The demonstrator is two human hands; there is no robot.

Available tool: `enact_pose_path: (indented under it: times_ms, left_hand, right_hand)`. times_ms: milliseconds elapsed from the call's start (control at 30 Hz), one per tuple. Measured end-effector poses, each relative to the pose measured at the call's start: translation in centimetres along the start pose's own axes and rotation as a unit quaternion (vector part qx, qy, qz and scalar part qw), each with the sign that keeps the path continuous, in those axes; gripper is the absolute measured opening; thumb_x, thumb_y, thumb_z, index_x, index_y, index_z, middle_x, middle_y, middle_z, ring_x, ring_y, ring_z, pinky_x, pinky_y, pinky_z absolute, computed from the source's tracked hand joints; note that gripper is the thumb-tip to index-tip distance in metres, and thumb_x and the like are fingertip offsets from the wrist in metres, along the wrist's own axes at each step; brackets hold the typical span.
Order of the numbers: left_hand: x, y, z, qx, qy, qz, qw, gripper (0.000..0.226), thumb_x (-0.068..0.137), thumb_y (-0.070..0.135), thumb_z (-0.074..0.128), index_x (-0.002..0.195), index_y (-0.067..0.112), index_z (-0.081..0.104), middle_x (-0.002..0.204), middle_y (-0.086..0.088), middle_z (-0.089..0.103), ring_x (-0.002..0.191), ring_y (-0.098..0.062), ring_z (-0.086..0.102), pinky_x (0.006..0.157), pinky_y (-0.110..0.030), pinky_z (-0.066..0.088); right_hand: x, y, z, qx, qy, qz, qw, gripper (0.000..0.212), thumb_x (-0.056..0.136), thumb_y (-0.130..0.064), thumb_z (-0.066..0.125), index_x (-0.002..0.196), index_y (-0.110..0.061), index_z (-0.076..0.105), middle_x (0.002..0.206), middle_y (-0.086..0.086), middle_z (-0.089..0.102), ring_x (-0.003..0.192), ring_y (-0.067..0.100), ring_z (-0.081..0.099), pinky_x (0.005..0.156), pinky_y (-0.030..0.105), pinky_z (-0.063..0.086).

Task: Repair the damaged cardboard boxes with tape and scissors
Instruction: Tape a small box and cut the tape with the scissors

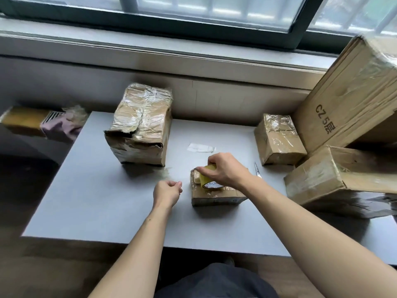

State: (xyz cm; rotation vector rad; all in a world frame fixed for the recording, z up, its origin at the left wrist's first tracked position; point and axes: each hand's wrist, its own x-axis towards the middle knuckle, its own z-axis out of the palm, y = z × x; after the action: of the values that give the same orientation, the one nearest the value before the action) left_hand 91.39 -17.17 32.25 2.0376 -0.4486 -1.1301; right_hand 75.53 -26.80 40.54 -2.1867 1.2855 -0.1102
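A small flat cardboard box [214, 195] lies on the grey table [96, 201] in front of me. On top of it stands a yellowish tape roll [207, 179], which my right hand [223, 171] grips from above. My left hand [167, 190] hovers just left of the box with fingers curled, pinching what looks like the clear tape end; the strip itself is hard to see. Scissors [257, 169] lie right of my right wrist, only the blades showing. A larger, torn, heavily taped box [139, 125] stands at the back left.
A small taped box [278, 138] sits at the back right. Beside it a big box marked CZ [352, 91] leans on the sill, with another box [343, 181] in front. A scrap of tape [200, 147] sticks to the table. A box and cloth [43, 123] lie off the left edge.
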Motion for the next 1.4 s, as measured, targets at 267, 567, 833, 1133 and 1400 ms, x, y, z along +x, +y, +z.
enact_pose_path:
  times_ms: [267, 567, 833, 1133, 1400]
  left_hand:
    - [0.2, -0.1, 2.6, 0.033, -0.026, -0.017, 0.999, 0.028, 0.093, 0.026, 0.066, 0.068, 0.015, 0.066, 0.084, -0.007, 0.073, 0.085, -0.024, 0.066, 0.082, -0.03, 0.051]
    - [-0.1, -0.9, 3.2, 0.101, -0.044, -0.001, 0.994, 0.028, 0.093, 0.04, 0.063, 0.104, 0.016, 0.056, 0.102, -0.005, 0.068, 0.092, -0.026, 0.062, 0.07, -0.029, 0.039]
    - [0.7, 1.4, 0.5, 0.134, -0.132, 0.253, 0.949, 0.036, 0.103, 0.021, 0.046, 0.139, 0.022, 0.047, 0.141, 0.003, 0.045, 0.13, -0.013, 0.044, 0.111, -0.031, 0.035]
    - [0.7, 2.8, -0.3, 0.416, -0.287, 0.339, 0.793, 0.117, 0.076, 0.059, 0.075, 0.158, 0.025, -0.001, 0.164, 0.016, -0.008, 0.15, -0.005, -0.007, 0.124, -0.036, 0.007]
    - [0.4, 1.7, 0.6, 0.454, -0.205, 0.351, 0.793, 0.116, 0.073, 0.072, 0.067, 0.157, 0.034, -0.003, 0.161, 0.024, -0.015, 0.15, -0.006, -0.009, 0.119, -0.05, 0.019]
  right_hand:
    - [0.0, -0.2, 0.1, 0.004, 0.009, 0.029, 1.0, 0.051, 0.085, -0.057, 0.066, 0.062, -0.014, 0.053, 0.058, 0.0, 0.051, 0.064, 0.025, 0.049, 0.058, 0.036, 0.038]
    - [-0.8, 0.2, 1.1, 0.042, 0.03, 0.072, 0.996, 0.051, 0.084, -0.066, 0.062, 0.073, -0.017, 0.058, 0.085, 0.005, 0.061, 0.08, 0.022, 0.056, 0.064, 0.032, 0.037]
    - [-1.3, 0.9, 0.6, 0.079, 0.028, 0.082, 0.993, 0.048, 0.087, -0.066, 0.058, 0.076, -0.02, 0.059, 0.074, -0.003, 0.063, 0.075, 0.016, 0.059, 0.057, 0.028, 0.038]
    - [-1.4, 2.4, 1.3, 0.205, 0.05, 0.123, 0.97, 0.056, 0.09, -0.067, 0.055, 0.086, -0.011, 0.063, 0.073, 0.0, 0.062, 0.068, 0.015, 0.058, 0.061, 0.03, 0.042]
    - [-2.3, 2.9, 2.2, 0.361, 0.07, 0.124, 0.922, 0.046, 0.089, -0.054, 0.067, 0.065, -0.021, 0.046, 0.059, -0.007, 0.044, 0.053, 0.006, 0.042, 0.051, 0.022, 0.033]
